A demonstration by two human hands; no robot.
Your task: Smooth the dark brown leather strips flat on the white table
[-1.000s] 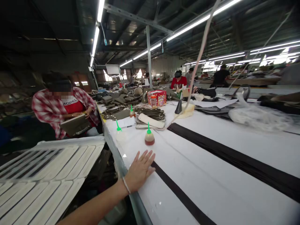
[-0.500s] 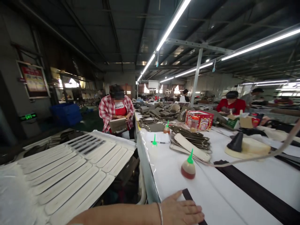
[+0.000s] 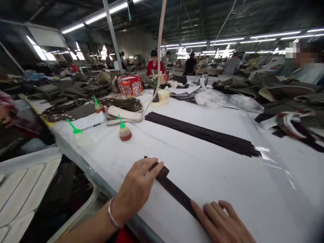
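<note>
Plainly, we have two hands at work over one dark strip, which runs slantwise along the near part of the white desk. Our left hand has its fingers gathered over the strip's far end, where a short flap overlaps it; we cannot tell whether they pinch it or merely press. Our right hand, at the near end, is loosely spread, with one digit laid against the strip.

Farther off and to the right lies one stack of dark strips (too tightly layered for us to count). Beyond the left hand we count three green-nozzled bottles: one nearest, one to the left, one farther back. Behind the nearest lie two pale straps, one crossing the other, beside a pile of dark straps. Farther still we see one red patterned box and one red-lidded jar.
</note>
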